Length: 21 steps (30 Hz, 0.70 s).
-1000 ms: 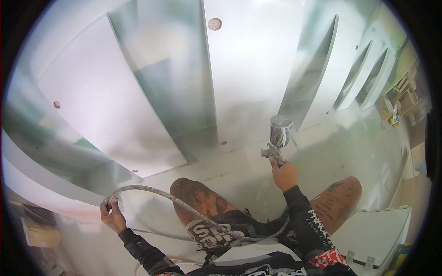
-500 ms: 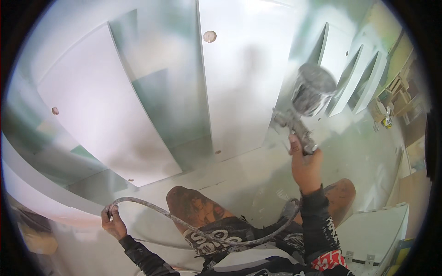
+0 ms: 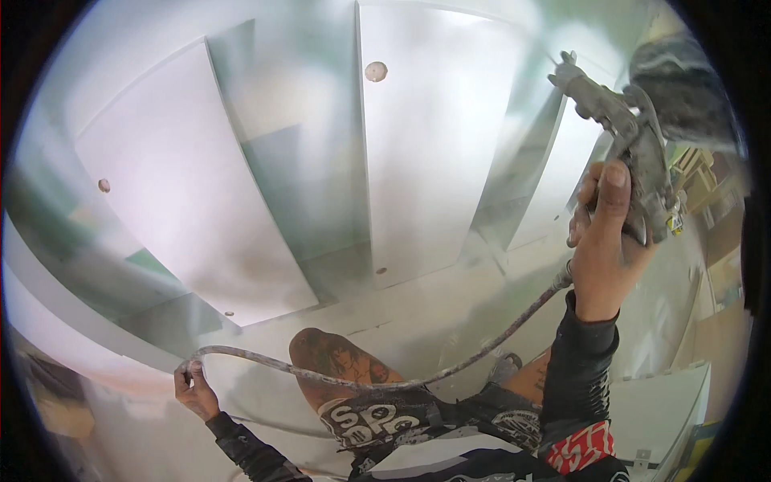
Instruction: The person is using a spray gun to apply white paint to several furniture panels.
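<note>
My right hand (image 3: 606,233) grips a paint-crusted spray gun (image 3: 614,120), raised high on the right with its nozzle pointing toward the panels. A dark, smeared paint cup (image 3: 687,92) is attached at the gun's right side. From below the gun a stained air hose (image 3: 482,351) sags across above my lap to the lower left. There my left hand (image 3: 195,388) pinches the hose between thumb and fingers. Ahead of me lean a wide white panel (image 3: 434,145) with round holes and another white panel (image 3: 185,177) to its left. A third white panel (image 3: 554,185) stands partly behind the gun.
A curved white surface (image 3: 72,305) runs along the left edge. Wooden pieces (image 3: 695,169) stand at the far right. A pale board with hinges (image 3: 662,410) lies low on the right, beside my leg. Haze hangs over the green-and-white wall (image 3: 297,177).
My right hand has lifted the spray gun up and to the right, turning it and drawing the hose tauter. My left hand stays nearly in place on the hose.
</note>
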Each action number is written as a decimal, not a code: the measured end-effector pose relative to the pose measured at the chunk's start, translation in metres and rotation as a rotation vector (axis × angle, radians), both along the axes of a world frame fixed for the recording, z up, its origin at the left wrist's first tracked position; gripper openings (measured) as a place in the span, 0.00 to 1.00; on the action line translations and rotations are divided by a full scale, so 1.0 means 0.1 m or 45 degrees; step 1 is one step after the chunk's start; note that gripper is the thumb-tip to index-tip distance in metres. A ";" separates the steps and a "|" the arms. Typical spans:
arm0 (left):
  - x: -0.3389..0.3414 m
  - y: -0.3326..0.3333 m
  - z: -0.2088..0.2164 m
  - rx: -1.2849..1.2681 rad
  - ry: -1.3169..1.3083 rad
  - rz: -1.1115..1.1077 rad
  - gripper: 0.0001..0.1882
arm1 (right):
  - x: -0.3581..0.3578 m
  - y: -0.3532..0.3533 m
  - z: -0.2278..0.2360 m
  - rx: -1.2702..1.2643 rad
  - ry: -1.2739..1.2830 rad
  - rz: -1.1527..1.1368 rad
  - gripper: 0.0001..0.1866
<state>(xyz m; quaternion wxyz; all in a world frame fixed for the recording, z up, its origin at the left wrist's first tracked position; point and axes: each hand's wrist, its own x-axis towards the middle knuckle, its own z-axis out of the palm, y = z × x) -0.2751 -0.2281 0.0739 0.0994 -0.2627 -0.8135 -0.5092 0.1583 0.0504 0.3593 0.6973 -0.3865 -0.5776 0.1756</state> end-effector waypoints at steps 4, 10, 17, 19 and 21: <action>0.02 -0.10 0.13 0.138 -0.018 0.087 0.13 | 0.05 -0.11 -0.32 -0.078 0.002 0.058 0.13; -0.05 -0.21 0.30 0.126 -0.045 0.113 0.12 | 0.23 -0.18 -1.09 -0.496 -0.253 -0.044 0.16; -0.05 -0.23 0.32 0.106 -0.037 0.109 0.13 | 0.27 -0.19 -1.70 -0.744 -0.581 -0.007 0.17; -0.06 -0.22 0.31 0.085 0.007 0.097 0.13 | 0.30 -0.16 -1.93 -0.751 -0.626 0.008 0.17; -0.04 -0.21 0.33 0.069 0.007 0.101 0.13 | 0.35 -0.14 -2.13 -0.905 -0.756 0.053 0.18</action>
